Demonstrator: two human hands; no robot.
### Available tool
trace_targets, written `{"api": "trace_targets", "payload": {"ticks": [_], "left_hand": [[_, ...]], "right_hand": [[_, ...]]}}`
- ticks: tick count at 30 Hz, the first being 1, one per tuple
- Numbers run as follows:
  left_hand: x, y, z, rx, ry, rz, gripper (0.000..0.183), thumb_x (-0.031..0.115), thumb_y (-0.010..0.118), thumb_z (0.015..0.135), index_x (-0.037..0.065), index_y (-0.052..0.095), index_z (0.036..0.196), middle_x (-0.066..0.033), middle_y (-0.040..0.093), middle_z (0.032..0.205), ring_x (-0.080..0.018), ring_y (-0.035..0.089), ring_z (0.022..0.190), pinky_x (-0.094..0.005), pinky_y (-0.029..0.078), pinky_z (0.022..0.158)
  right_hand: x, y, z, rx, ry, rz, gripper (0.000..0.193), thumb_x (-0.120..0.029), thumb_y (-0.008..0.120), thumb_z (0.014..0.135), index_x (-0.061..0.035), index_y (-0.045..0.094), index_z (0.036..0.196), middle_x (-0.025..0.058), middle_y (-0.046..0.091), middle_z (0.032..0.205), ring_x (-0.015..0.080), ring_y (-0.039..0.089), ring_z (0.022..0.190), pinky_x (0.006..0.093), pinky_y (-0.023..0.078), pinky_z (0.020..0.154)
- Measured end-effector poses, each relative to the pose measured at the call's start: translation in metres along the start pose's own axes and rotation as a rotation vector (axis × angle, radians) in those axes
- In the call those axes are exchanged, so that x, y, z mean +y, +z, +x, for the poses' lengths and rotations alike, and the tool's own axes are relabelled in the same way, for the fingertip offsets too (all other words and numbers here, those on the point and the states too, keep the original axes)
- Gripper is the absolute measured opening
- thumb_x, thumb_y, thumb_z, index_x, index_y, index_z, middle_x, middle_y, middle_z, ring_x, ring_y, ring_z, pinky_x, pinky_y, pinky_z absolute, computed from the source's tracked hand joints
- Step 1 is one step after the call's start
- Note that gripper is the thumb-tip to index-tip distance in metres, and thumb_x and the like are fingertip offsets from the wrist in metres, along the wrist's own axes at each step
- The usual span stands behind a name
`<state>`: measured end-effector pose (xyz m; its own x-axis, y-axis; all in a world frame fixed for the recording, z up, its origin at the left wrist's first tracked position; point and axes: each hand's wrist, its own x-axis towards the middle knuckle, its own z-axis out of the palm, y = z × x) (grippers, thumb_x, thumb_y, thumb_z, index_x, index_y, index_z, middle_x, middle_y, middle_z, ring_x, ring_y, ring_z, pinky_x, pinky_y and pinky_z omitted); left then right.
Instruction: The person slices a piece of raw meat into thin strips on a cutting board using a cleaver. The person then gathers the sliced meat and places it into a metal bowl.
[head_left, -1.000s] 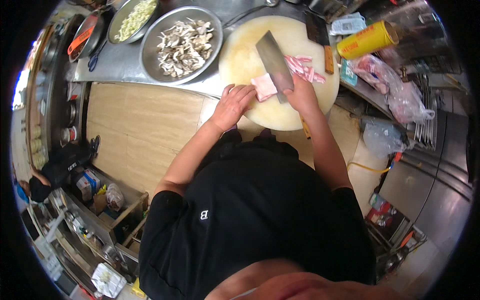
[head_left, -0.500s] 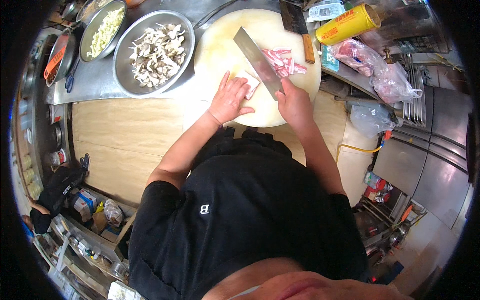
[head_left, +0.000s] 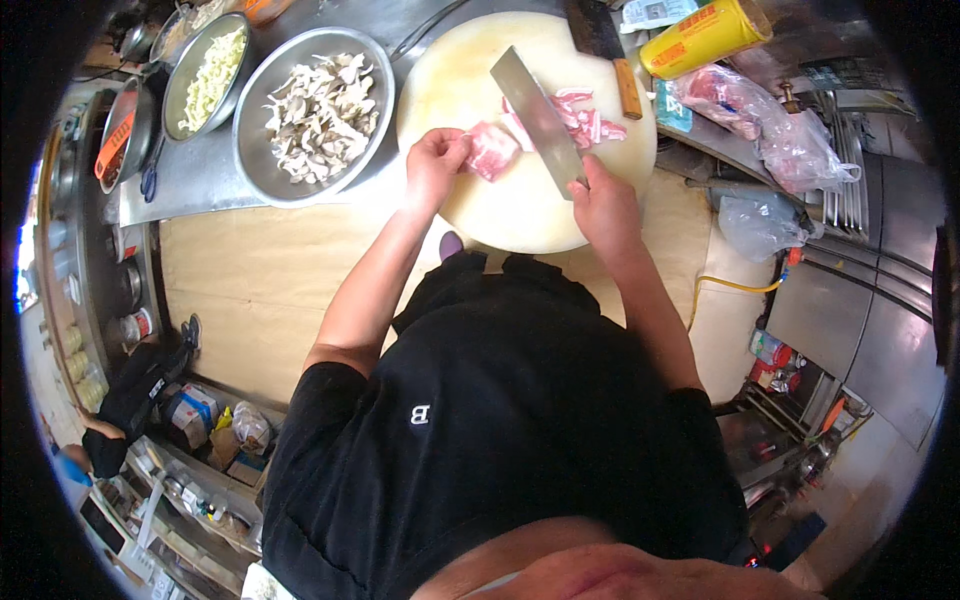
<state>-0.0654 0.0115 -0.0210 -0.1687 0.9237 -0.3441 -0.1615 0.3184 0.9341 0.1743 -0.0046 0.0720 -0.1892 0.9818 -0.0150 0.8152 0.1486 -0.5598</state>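
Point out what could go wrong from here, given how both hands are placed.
The bare left hand grips the left edge of the meat piece near the blade of the cleaver in the right hand; a slip might nick its fingers.

The meat strips lie close beside that blade, so a sideways sweep could scatter them.

A second cleaver sits at the far right edge of the round board, where a bump might dislodge it.

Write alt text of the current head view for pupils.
A person's right hand holds a cleaver beside raw meat strips on a round cutting board; the left hand pinches a meat piece. A metal bowl of mushrooms stands left of the board.
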Motion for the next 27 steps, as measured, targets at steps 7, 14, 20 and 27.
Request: {"api": "trace_targets", "payload": {"ticks": [7, 14, 20, 27], "left_hand": [[-0.007, -0.001, -0.023, 0.153, 0.851, 0.978, 0.019, 0.012, 0.073, 0.083, 0.002, 0.068, 0.099, -0.0118, 0.066, 0.1, -0.0272, 0.062, 0.094, -0.0382, 0.051, 0.084], [-0.017, 0.002, -0.022, -0.128, 1.038, 0.955, 0.031, 0.015, 0.073, 0.078, 0.005, 0.064, 0.106, -0.0105, 0.063, 0.107, -0.0301, 0.058, 0.1, -0.0409, 0.047, 0.091], [-0.027, -0.001, -0.014, -0.128, 1.03, 0.874, 0.034, 0.018, 0.075, 0.076, 0.005, 0.063, 0.105, -0.0095, 0.063, 0.106, -0.029, 0.059, 0.101, -0.0407, 0.046, 0.092], [-0.028, -0.004, -0.012, -0.166, 0.974, 0.833, 0.031, 0.019, 0.077, 0.077, 0.007, 0.064, 0.103, -0.0096, 0.063, 0.109, -0.0309, 0.058, 0.102, -0.0412, 0.048, 0.092]], "right_hand": [[-0.013, -0.002, 0.0, -0.034, -0.002, 0.052, 0.015, -0.01, 0.063, 0.087, -0.0031, 0.054, 0.097, 0.0234, 0.062, 0.077, 0.0459, 0.061, 0.079, 0.0519, 0.048, 0.068], [-0.025, 0.001, -0.008, -0.165, -0.024, -0.006, 0.009, -0.005, 0.059, 0.087, -0.003, 0.05, 0.088, 0.0245, 0.06, 0.073, 0.0441, 0.062, 0.078, 0.0518, 0.048, 0.066], [-0.031, 0.01, -0.002, -0.226, -0.077, -0.14, 0.004, -0.004, 0.051, 0.089, -0.0014, 0.048, 0.089, 0.0228, 0.063, 0.079, 0.0428, 0.064, 0.078, 0.0512, 0.05, 0.066], [-0.037, 0.015, 0.009, -0.409, -0.036, -0.322, 0.008, -0.006, 0.046, 0.092, 0.0003, 0.046, 0.097, 0.0251, 0.065, 0.079, 0.0448, 0.066, 0.075, 0.0532, 0.052, 0.064]]}}
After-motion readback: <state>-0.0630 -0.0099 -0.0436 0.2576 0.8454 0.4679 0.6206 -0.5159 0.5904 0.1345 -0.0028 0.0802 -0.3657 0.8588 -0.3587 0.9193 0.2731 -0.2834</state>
